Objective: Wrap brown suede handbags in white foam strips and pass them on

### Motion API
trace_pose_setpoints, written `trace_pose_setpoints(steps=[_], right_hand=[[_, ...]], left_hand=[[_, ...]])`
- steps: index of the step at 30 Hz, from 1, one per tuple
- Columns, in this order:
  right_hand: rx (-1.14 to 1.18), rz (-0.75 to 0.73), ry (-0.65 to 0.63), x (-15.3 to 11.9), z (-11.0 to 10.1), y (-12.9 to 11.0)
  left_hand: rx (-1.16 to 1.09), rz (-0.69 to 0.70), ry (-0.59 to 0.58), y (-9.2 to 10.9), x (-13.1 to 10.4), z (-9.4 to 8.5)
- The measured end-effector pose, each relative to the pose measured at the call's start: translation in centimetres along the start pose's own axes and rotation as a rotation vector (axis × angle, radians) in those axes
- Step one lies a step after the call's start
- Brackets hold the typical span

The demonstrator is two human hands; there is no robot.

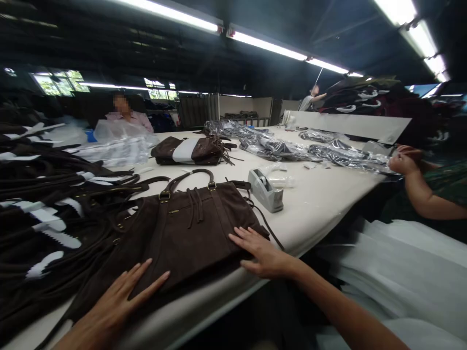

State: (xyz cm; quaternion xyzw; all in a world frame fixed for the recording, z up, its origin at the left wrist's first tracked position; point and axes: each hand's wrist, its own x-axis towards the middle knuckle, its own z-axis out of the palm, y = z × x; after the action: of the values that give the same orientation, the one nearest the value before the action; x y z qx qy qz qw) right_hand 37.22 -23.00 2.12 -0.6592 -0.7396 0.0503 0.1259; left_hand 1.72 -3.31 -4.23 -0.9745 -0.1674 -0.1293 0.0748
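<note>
One dark brown bag (200, 228) directly under both hands, seen from my remote seat through the head camera. It lies on the tabletop (302, 221) along the near edge, handle (191, 173) pointing away from the wearer. Long axis roughly side to side, parallel with that edge, its right end slanting slightly farther off.

Left hand (116, 299): fingers and thumb spread wide, resting on the lower left part. Right hand (264, 255): also wide, palm down at the lower right corner. Neither grips anything that I can see. Both touch the bag, so I call neither nearer; the right is closer to its right end and to the tape dispenser (265, 190), just past that end.

Counts: one dispenser; one folded brown bag (207, 151) with a pale band, farther in, towards the far edge. Dark packets in transparent film (270, 146), several, overlapping too much to number. Heaped brown goods (91, 214) with white wraps fill the tabletop's left side; no honest count there either. Three other people show in part: a pink-shirted one (140, 119), one far back (308, 101), and a co-worker's forearm (423, 192) at right.
</note>
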Motion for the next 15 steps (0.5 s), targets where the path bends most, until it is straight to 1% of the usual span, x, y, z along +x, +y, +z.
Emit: trace_pose_setpoints(steps=[1, 2, 4, 5, 6, 7, 8, 9, 10, 12, 15], right_hand=[[0.031, 0.039, -0.009, 0.4, -0.8, -0.4], [0.032, 0.110, 0.000, 0.9, -1.4, -0.7], [-0.057, 0.285, 0.066, 2.2, -2.1, -1.4], [-0.135, 0.346, 0.105, 2.8, -2.1, -1.6], [-0.219, 0.365, 0.138, 3.4, -1.9, -1.7], [-0.298, 0.336, 0.167, 3.9, -1.5, -1.7], [-0.358, 0.276, 0.193, 4.2, -0.9, -1.5], [-0.401, 0.208, 0.220, 4.3, -0.3, -1.1], [-0.425, 0.155, 0.250, 4.2, 0.3, -0.7], [-0.429, 0.123, 0.312, 3.7, 1.6, 0.5], [-0.390, 0.195, 0.342, 2.5, 3.2, 2.0]], left_hand=[[-0.023, 0.001, -0.013, -0.2, 0.3, -0.7], [-0.057, 0.000, -0.033, -0.6, 0.7, -1.4], [-0.148, 0.009, -0.122, -1.6, 2.1, -3.2], [-0.186, 0.002, -0.182, -2.1, 3.1, -4.1], [-0.206, -0.013, -0.251, -2.6, 4.2, -4.9], [-0.189, -0.059, -0.301, -2.8, 5.4, -5.7], [-0.134, -0.113, -0.337, -2.9, 6.5, -6.3], [-0.062, -0.159, -0.346, -2.9, 7.4, -6.6], [0.010, -0.191, -0.333, -2.7, 8.1, -6.7], [0.106, -0.172, -0.257, -2.4, 8.6, -5.9], [0.166, -0.080, -0.026, -2.6, 7.5, -3.3]])
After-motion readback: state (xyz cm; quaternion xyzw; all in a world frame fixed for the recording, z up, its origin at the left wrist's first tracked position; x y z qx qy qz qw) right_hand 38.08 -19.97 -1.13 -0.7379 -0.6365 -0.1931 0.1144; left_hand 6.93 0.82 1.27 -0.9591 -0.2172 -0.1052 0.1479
